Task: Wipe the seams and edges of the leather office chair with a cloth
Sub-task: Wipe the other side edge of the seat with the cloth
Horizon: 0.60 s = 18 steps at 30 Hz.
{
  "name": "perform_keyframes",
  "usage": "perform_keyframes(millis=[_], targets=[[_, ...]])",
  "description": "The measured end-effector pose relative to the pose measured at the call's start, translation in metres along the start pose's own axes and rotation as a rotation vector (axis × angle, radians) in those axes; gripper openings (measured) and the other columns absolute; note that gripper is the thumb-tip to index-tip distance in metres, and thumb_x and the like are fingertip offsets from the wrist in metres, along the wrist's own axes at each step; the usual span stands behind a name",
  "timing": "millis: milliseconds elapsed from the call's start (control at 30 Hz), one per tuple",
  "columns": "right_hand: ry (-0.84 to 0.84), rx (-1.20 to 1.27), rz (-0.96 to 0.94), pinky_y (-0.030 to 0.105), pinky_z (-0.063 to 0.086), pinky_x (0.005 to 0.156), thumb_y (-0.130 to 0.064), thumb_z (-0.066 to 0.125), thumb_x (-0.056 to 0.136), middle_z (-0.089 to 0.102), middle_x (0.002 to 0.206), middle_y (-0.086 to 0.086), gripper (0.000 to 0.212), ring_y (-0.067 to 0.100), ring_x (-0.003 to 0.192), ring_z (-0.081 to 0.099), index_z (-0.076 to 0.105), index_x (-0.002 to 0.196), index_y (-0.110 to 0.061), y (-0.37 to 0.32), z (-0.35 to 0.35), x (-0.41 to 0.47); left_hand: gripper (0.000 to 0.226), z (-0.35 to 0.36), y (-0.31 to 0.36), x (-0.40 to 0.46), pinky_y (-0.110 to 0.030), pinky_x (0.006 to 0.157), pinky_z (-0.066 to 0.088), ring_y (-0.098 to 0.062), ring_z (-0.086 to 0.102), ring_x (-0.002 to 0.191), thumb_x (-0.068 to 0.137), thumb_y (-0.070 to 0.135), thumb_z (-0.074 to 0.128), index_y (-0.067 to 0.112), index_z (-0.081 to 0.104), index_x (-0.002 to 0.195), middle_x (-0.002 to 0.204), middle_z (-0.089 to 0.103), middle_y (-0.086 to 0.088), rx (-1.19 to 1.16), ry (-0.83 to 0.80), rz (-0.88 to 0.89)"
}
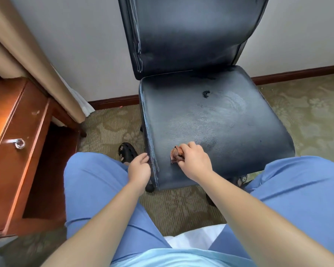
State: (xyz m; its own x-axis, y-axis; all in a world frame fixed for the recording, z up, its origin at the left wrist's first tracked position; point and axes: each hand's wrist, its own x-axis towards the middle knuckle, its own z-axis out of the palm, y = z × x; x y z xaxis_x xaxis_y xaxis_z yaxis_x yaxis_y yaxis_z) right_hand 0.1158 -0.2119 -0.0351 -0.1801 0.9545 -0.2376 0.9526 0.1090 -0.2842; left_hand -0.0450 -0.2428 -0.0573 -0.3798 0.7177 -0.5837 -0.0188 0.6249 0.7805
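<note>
Obs.: person crouched or seated low in front of the leather office chair (210,120), which stands on the carpet (307,112) facing them, backrest toward the wall.

Right hand (194,160): fingers curled round a bunched reddish-brown cloth (176,156), pressing it onto the seat top near the front-left corner.

Left hand (139,167): fingers curled over the seat's left side, thumb on the outer face, gripping the edge just beside the corner. Apparently steadying the chair.

Key relation: the left seam of the seat (149,132) runs as a pale, scuffed line from the front corner straight away from the person toward the backrest. Its long axis is near-to-far. The cloth sits just inboard of that line, to its right, not on it. The left hand lies right on the seam's near end; the right hand is a short way off but carries the cloth.

Judgement: next stroke likely needs the cloth shifted leftward onto the seam, then pushed away along it. The left hand's grip occupies the near end and may have to give way there.

A similar whitish worn strip shows down the backrest's left edge (137,49). A wooden desk (17,120) stands to the left.
</note>
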Motion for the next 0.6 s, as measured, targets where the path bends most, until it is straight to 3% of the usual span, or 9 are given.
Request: perform_keyframes(millis=[67, 100, 200, 333, 467, 600], targets=[[-0.005, 0.018, 0.028, 0.036, 0.042, 0.085, -0.03, 0.056, 0.09, 0.046, 0.123, 0.003, 0.04, 0.024, 0.112, 0.042, 0.046, 0.128, -0.02, 0.0, 0.001, -0.006, 0.054, 0.006, -0.006, -0.004, -0.039, 0.089, 0.052, -0.008, 0.057, 0.094, 0.095, -0.006, 0.028, 0.015, 0.045, 0.141, 0.139, 0.053, 0.003, -0.065, 0.03, -0.022], [-0.009, 0.028, 0.046, 0.036, 0.043, 0.085, -0.03, 0.055, 0.09, 0.045, 0.123, 0.003, 0.04, 0.024, 0.112, 0.042, 0.046, 0.127, -0.02, 0.0, 0.001, -0.009, 0.051, 0.009, -0.009, -0.006, -0.036, 0.079, 0.052, -0.007, 0.056, 0.09, 0.096, -0.003, 0.029, 0.015, 0.045, 0.141, 0.137, 0.054, 0.003, -0.107, 0.044, -0.038], [-0.015, 0.051, 0.098, 0.037, 0.046, 0.084, -0.031, 0.056, 0.09, 0.043, 0.123, 0.004, 0.037, 0.024, 0.113, 0.041, 0.046, 0.124, -0.019, -0.001, 0.003, -0.017, 0.044, 0.019, -0.015, -0.014, -0.032, 0.073, 0.051, -0.013, 0.053, 0.105, 0.099, 0.003, 0.034, 0.016, 0.048, 0.139, 0.135, 0.057, 0.002, -0.234, 0.09, -0.09], [0.008, 0.05, 0.148, 0.037, 0.046, 0.084, -0.031, 0.057, 0.09, 0.042, 0.122, 0.004, 0.035, 0.025, 0.112, 0.041, 0.047, 0.121, -0.018, 0.001, 0.006, -0.022, 0.039, 0.03, -0.022, -0.016, -0.029, 0.067, 0.051, -0.015, 0.055, 0.103, 0.098, 0.007, 0.044, 0.016, 0.054, 0.134, 0.133, 0.057, -0.001, -0.296, 0.135, -0.121], [0.053, 0.057, 0.174, 0.035, 0.044, 0.081, -0.03, 0.059, 0.089, 0.043, 0.119, 0.004, 0.032, 0.024, 0.109, 0.042, 0.049, 0.118, -0.019, 0.004, 0.009, -0.021, 0.048, 0.032, -0.031, -0.014, -0.035, 0.086, 0.051, -0.017, 0.054, 0.105, 0.095, -0.003, 0.038, 0.015, 0.049, 0.139, 0.129, 0.057, -0.001, -0.265, 0.106, -0.105], [0.07, 0.075, 0.17, 0.034, 0.041, 0.081, -0.027, 0.059, 0.088, 0.043, 0.118, 0.003, 0.034, 0.025, 0.108, 0.042, 0.05, 0.121, -0.022, 0.005, 0.011, -0.026, 0.058, 0.037, -0.042, -0.014, -0.044, 0.107, 0.042, -0.022, 0.05, 0.126, 0.091, -0.009, 0.041, 0.018, 0.046, 0.142, 0.141, 0.051, -0.005, -0.173, -0.003, -0.093]])
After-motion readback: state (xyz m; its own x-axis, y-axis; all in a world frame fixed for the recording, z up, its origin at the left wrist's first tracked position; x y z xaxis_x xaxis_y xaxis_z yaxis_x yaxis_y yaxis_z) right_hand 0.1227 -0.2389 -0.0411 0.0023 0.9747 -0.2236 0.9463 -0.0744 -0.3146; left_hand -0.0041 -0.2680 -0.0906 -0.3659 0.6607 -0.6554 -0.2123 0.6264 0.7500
